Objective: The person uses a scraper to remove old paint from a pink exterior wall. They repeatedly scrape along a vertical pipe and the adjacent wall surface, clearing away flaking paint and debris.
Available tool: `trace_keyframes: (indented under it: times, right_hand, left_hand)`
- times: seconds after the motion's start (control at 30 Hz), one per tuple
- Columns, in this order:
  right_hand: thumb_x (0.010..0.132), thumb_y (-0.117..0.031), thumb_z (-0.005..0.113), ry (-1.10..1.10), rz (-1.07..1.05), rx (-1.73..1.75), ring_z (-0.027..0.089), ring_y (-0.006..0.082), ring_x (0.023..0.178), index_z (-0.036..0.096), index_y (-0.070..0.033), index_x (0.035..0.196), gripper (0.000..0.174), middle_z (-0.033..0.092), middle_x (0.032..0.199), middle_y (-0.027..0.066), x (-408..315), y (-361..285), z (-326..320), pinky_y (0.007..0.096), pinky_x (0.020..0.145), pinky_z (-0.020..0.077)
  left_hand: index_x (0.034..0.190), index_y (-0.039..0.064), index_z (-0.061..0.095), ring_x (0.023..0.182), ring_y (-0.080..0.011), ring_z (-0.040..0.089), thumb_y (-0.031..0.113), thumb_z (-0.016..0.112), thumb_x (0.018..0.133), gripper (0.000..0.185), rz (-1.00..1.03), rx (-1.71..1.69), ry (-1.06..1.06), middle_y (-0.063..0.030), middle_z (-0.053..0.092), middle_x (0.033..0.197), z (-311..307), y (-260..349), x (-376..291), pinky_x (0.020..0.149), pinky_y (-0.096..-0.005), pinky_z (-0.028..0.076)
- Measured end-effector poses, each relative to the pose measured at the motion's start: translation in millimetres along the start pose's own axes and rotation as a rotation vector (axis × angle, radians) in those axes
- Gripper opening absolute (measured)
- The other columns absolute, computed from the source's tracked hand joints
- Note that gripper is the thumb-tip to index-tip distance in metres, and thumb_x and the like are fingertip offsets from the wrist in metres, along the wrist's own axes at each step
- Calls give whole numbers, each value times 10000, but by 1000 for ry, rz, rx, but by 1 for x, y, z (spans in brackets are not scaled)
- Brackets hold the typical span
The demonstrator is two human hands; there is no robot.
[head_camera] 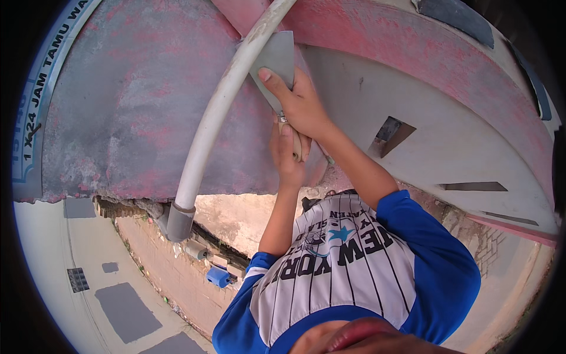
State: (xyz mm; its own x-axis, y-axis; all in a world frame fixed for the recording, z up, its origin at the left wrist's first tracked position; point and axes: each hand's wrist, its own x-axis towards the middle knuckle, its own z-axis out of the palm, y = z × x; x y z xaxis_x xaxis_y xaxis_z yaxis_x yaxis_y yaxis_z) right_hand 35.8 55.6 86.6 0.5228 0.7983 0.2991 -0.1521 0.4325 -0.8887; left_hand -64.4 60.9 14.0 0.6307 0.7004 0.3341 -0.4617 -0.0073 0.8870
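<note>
A putty knife with a wide grey metal blade (pixel 276 57) and a pale handle (pixel 297 146) is held in both hands, blade upward in view. My left hand (pixel 287 152) wraps the handle, its thumb lying along it. Higher up, my right hand (pixel 303 104) grips around the lower blade and neck, thumb pressed flat on the blade face. A white plastic pipe (pixel 221 97) crosses in front of the blade's left edge. Behind is a wall (pixel 146 101) with patchy grey and pink paint. Whether the blade's end touches the wall cannot be told.
The pipe ends in a grey fitting (pixel 180 221) below the wall's broken lower edge. A sign (pixel 42 101) with writing hangs at far left. To the right runs a pale wall (pixel 424 146) with cut openings under a pink band (pixel 398 48). A blue object (pixel 218 276) lies on the ground.
</note>
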Motion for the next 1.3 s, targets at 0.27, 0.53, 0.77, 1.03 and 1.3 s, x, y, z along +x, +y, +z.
trace_keyframes:
  times: [0.27, 0.53, 0.77, 1.03, 1.3]
  right_hand:
    - [1016, -322, 557, -32, -71, 0, 552, 93, 671, 572, 20, 1164, 373, 627, 865, 71, -17, 37, -14, 282, 580, 463]
    - [1011, -327, 562, -87, -55, -25, 530, 100, 601, 574, 24, 1126, 369, 614, 776, 54, -7, 37, -29, 292, 534, 445]
    - [1007, -334, 567, -108, -54, 22, 554, 117, 707, 574, 25, 1154, 388, 625, 829, 62, 1, 27, -27, 305, 635, 473]
    - [997, -369, 582, -170, 54, 0, 582, 134, 847, 572, 17, 1210, 441, 649, 974, 91, -4, 32, -38, 308, 725, 490]
    - [958, -462, 640, -259, 109, 75, 574, 123, 974, 614, 12, 1174, 522, 655, 1055, 68, 15, 19, -42, 291, 867, 464]
  left_hand:
    - [1133, 9, 483, 480, -80, 380, 341, 384, 1055, 355, -51, -72, 137, -9, 439, 550, 5, -32, -35, 499, -224, 313]
    - [1128, 24, 482, 471, -84, 372, 339, 377, 1051, 341, 20, -38, 153, -7, 445, 563, 14, -41, -18, 492, -226, 309]
    - [1107, 64, 467, 432, -88, 335, 388, 369, 1050, 343, 30, 69, 231, 1, 423, 524, 32, -29, -13, 428, -236, 255]
    - [1403, -65, 372, 504, -78, 408, 332, 396, 1048, 534, 7, -11, 253, -10, 459, 581, 33, -42, -25, 483, -215, 319]
    - [1410, -41, 334, 539, -58, 413, 311, 372, 1061, 498, 100, 308, 349, 2, 449, 606, 52, -33, -4, 514, -206, 326]
